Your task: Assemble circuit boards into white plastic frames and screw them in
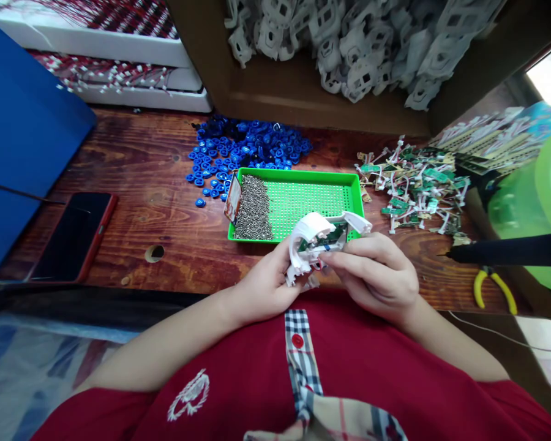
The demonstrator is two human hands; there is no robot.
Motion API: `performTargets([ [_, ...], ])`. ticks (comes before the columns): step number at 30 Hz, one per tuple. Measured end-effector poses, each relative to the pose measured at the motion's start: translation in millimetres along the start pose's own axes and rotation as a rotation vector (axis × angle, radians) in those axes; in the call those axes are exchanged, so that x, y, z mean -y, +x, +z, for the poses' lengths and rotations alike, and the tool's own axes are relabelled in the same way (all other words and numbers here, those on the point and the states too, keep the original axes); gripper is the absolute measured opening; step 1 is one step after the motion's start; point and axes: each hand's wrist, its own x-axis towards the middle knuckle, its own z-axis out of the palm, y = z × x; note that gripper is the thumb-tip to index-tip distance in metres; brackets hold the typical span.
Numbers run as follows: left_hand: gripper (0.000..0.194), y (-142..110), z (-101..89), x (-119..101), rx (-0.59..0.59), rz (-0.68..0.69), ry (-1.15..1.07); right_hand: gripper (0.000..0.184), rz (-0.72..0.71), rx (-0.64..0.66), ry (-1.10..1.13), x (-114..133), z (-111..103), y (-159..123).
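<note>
Currently held: one white, curved plastic shell point(311, 228), in front of the torso, wrapped by the left hand point(273, 278). Fitted within it, one green circuit board point(335, 234), with a thin red wire point(319, 265) at the near side. Right hand point(381, 272): fingers drawn narrow against the shell's near right side; whether they pinch a part or only press, cannot tell. Probable faults: wire nipped beneath the board, should the fingers push before it is tucked clear; board seated askew, should pressure fall on one end; shell slipping, should the left hand's hold loosen. Just beyond both hands, one bright green perforated plastic tray point(312, 174), bearing a heap of small silver metal screws point(253, 211) on the left hand's side; a dropped shell could scatter these. To the right hand's right, one black, slim-tipped tool point(509, 250), its point facing that hand; a careless sideways reach might meet it. Farther right, yellow-handled pliers point(480, 289), apart from the hand.
</note>
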Motion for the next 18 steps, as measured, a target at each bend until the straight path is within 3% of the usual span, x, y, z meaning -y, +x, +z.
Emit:
performTargets([
  [18, 0.044, -3.2, -1.3, -1.1, -0.028, 0.003, 0.148, 0.033, 0.052, -0.01, -0.034, 2.3, 2.3, -4.4],
])
